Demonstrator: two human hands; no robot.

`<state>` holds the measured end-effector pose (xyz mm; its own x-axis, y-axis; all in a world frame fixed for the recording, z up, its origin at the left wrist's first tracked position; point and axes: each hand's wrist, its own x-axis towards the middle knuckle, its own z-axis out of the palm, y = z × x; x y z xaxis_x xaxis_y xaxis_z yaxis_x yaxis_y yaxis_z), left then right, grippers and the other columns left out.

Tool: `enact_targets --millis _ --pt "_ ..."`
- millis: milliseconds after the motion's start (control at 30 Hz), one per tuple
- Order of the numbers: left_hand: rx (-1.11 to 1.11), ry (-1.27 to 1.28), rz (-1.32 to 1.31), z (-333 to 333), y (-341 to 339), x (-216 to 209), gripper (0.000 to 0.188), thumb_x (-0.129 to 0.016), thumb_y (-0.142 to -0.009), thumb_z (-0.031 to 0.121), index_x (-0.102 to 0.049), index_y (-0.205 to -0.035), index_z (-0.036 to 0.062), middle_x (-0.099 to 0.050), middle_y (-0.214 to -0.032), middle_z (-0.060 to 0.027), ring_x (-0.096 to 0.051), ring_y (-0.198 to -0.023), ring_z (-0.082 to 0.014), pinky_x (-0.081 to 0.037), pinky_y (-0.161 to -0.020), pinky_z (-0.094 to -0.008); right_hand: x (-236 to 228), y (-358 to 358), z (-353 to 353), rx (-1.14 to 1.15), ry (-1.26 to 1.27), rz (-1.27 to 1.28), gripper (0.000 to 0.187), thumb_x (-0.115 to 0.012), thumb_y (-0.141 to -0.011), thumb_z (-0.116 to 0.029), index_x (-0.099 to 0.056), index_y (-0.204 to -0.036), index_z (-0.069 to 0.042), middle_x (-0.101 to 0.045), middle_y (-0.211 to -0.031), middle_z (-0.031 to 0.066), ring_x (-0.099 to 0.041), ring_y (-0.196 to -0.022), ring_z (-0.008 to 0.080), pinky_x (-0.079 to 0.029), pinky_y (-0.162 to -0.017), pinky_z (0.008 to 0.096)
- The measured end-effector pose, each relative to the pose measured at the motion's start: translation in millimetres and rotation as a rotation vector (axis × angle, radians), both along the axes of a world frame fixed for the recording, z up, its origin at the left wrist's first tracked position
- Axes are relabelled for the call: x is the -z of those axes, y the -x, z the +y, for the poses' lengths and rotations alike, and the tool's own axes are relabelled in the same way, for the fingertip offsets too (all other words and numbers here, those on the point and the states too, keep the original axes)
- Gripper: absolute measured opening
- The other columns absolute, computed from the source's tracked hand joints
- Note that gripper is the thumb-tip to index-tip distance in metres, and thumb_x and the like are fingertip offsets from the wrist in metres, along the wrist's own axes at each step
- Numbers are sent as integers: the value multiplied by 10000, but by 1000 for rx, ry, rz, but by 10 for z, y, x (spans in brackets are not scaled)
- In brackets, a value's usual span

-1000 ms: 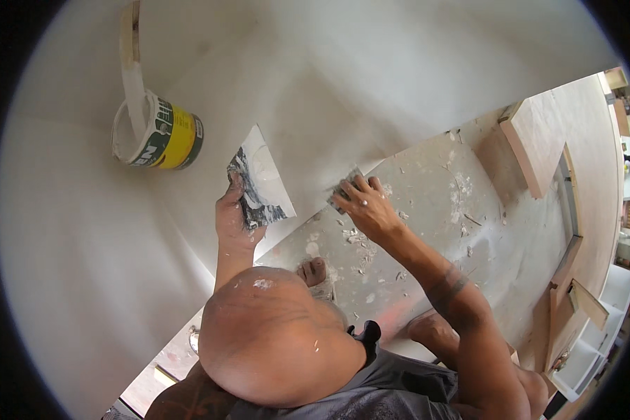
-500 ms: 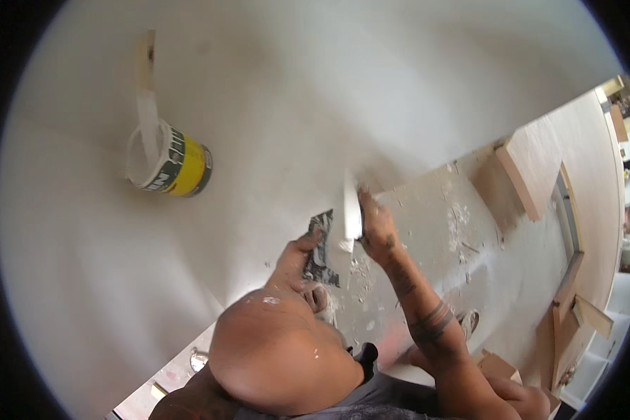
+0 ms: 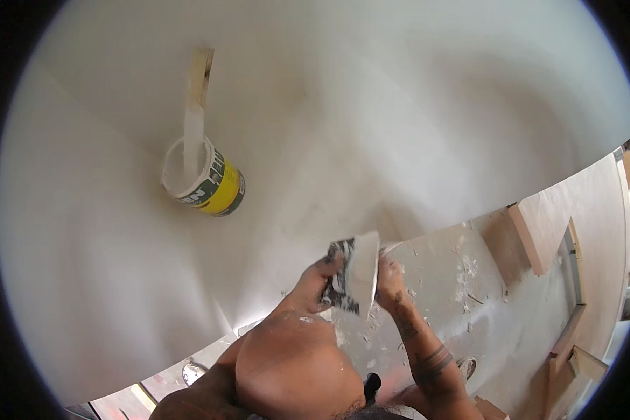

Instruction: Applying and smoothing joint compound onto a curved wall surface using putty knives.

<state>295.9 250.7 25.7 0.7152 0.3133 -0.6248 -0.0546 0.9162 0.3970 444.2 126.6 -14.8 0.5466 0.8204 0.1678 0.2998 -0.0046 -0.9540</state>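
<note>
My left hand (image 3: 316, 283) grips a dark, wide-bladed filling knife (image 3: 342, 278) smeared with white paste. Closed around a second scraper (image 3: 373, 269), white with paste, is my right hand (image 3: 389, 281). The two tools meet between my hands, and the blades overlap, so where one ends and the other begins is hard to see. To the far left a yellow and dark green bucket (image 3: 225, 190) sits on a pale surface. A flat wooden stick (image 3: 198, 87), its lower part coated white, leans up out of the bucket.
Broad white panels (image 3: 119, 280) curve around the left and far side. Right of my hands the grey floor (image 3: 434, 294) is littered with white scraps. Wooden board pieces (image 3: 528, 238) and a wooden frame (image 3: 567, 329) stand farther right.
My hands have come together, bringing the right scraper against the left filling knife; they were slightly apart before. The view has shifted, so the bucket appears more to the right and lower.
</note>
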Motion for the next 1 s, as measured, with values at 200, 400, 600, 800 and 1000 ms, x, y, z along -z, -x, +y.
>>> enact_targets --millis 200,400,600,800,1000 --pt "-263 -252 -273 837 249 -223 390 -593 -985 264 -538 -1282 17 -657 -1189 -114 -667 -1049 -233 -570 -898 -407 -123 103 -256 46 383 624 313 -621 -986 -330 -655 -904 -29 -585 -689 -38 -522 -589 63 -426 -500 273" --pt "-542 -451 -4 654 -20 -478 358 -521 -1031 322 -544 -1219 18 -633 -1065 -66 -655 -980 -185 -574 -822 -358 -501 -70 -62 214 17 1023 241 -649 -962 -211 -590 -1072 -6 -661 -848 80 -625 -622 160 -467 -517 280" --pt "-220 -1213 180 266 98 -369 452 -452 -1057 337 -483 -1337 -17 -610 -1118 -73 -577 -1026 -147 -444 -911 -258 -672 74 147 115 91 1067 449 -670 -952 -211 -459 -1276 18 -674 -965 114 -681 -757 189 -484 -537 295" --pt "-11 -1643 -212 282 -80 -669 379 -607 -897 26 -618 -1276 42 -623 -1271 -138 -614 -1150 -288 -490 -978 -352 -718 112 189 96 -71 1296 393 -511 -1034 -314 -476 -1264 2 -622 -1131 114 -664 -989 217 -598 -825 365" --pt "260 -1751 46 311 74 -673 593 -644 -784 -59 -575 -1347 115 -544 -1389 -140 -540 -1285 -292 -488 -1031 -384 -981 142 193 114 -78 1251 391 -478 -1043 -319 -456 -1328 -52 -596 -1237 121 -629 -1126 269 -579 -897 415"
